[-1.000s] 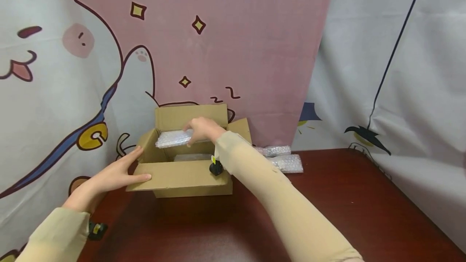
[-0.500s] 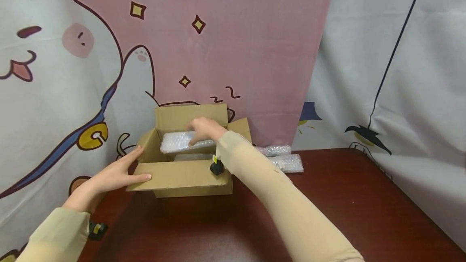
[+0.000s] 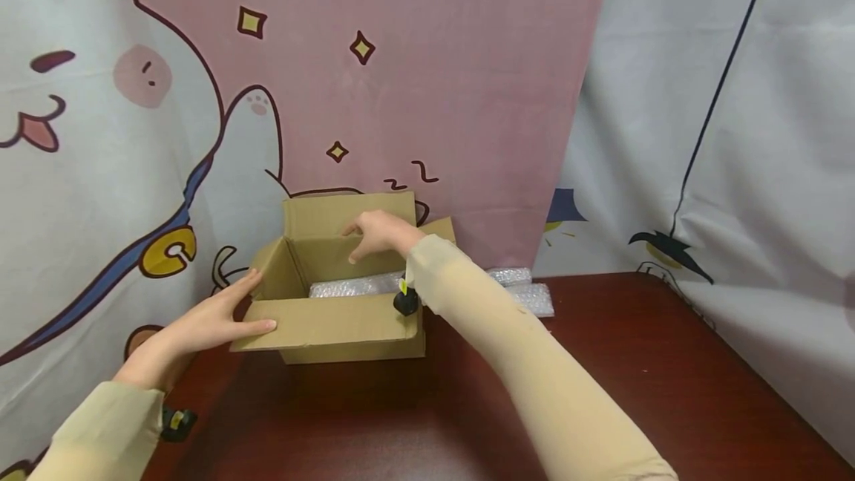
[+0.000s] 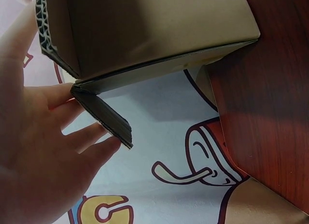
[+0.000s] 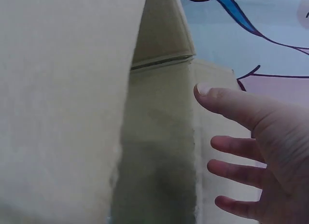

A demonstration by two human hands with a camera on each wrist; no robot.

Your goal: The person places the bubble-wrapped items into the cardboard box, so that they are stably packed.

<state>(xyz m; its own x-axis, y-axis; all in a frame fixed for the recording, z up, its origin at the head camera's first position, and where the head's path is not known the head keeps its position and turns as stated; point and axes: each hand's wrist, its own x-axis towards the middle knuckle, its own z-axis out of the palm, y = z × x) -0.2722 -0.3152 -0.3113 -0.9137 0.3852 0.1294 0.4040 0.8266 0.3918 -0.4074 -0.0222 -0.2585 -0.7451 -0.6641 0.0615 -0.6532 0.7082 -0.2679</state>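
An open cardboard box (image 3: 354,353) stands on the table with its flaps spread. Inside it lies a bubble-wrapped packet (image 3: 357,286), partly hidden by the front flap (image 3: 327,321). My left hand (image 3: 200,325) touches the box's left corner, thumb on the front flap and fingers along the left flap. In the left wrist view, those fingers of the left hand (image 4: 53,137) reach the edge of the side flap (image 4: 108,115). Over the box my right hand (image 3: 382,232) hovers with fingers apart and nothing in it. The right wrist view shows the right hand (image 5: 260,151) beside the cardboard wall (image 5: 159,137).
More bubble-wrapped packets (image 3: 532,298) lie on the table to the right of the box, partly behind the right sleeve (image 3: 494,325). The dark red table (image 3: 668,370) meets a printed curtain (image 3: 467,95) at the back.
The bubble-wrapped packet under my right hand has gone down into the box, and the right hand has let go and risen slightly. The left hand stays at the box's corner.
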